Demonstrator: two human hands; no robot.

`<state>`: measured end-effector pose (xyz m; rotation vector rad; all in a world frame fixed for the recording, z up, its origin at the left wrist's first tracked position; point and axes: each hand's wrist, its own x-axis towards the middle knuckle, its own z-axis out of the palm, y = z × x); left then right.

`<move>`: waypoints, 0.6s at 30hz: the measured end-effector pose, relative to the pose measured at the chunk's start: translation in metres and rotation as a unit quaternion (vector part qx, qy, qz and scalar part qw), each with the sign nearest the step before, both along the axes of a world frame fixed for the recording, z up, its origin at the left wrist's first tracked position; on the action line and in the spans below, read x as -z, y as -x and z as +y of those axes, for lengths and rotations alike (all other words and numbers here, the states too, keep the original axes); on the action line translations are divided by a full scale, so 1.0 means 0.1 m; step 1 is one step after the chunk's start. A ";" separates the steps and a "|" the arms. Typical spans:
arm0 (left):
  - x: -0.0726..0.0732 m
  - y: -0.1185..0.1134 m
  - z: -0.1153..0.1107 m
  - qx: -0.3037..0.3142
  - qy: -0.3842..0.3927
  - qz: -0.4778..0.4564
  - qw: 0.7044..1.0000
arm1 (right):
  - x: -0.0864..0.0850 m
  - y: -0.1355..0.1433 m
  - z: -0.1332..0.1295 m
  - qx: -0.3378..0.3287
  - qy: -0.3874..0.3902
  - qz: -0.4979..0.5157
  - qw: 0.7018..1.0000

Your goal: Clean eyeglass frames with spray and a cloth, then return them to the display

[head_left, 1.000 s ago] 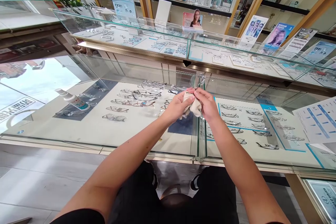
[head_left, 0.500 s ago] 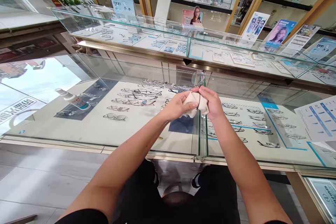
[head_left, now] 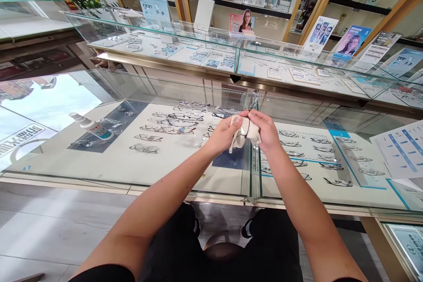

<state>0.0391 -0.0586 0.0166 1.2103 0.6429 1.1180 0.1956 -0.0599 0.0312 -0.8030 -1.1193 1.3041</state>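
Observation:
Over the glass counter, my two hands meet around a bunched cream cloth (head_left: pixel 238 140) and a pair of eyeglasses (head_left: pixel 249 99). One clear lens shows beyond my fingertips, and a thin dark piece of the frame crosses the cloth. My left hand (head_left: pixel 221 135) is closed on the cloth, thumb on top, pressing it against the glasses. Closed from the other side, my right hand (head_left: pixel 268 131) grips the glasses with part of the cloth under its fingers. The cloth and fingers hide most of the frame.
A white spray bottle (head_left: pixel 90 127) stands at the left on the glass display counter (head_left: pixel 158 169), which has rows of eyeglasses inside. A printed sheet (head_left: pixel 401 147) lies at the right. Farther back is another glass showcase (head_left: pixel 211 37) with advertising cards on top.
My left thumb has moved up and away from me on the cloth, and more cloth hangs loose below it. My right hand keeps its grip nearly in place.

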 end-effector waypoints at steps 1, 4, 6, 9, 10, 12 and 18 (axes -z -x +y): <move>0.00 0.01 0.00 0.017 0.012 -0.007 1.000 | 0.00 -0.02 0.01 0.005 0.001 0.002 1.000; -0.03 0.04 0.01 0.070 0.040 -0.019 0.997 | 0.02 -0.06 0.04 0.021 0.008 0.004 1.000; -0.03 0.05 0.01 0.093 0.042 -0.020 0.995 | 0.04 -0.07 0.05 0.028 0.010 0.002 1.000; -0.01 0.02 0.02 0.084 0.027 -0.018 0.996 | 0.06 -0.03 0.05 0.023 0.017 0.000 1.000; 0.01 0.00 0.02 0.064 0.020 -0.019 0.998 | 0.06 0.00 0.03 0.017 0.018 0.001 1.000; 0.06 -0.04 0.01 0.010 0.004 -0.025 1.000 | 0.06 0.06 0.00 0.004 0.019 0.011 1.000; 0.11 -0.12 -0.01 -0.068 0.006 -0.027 0.997 | 0.04 0.12 -0.04 -0.011 0.019 0.027 0.999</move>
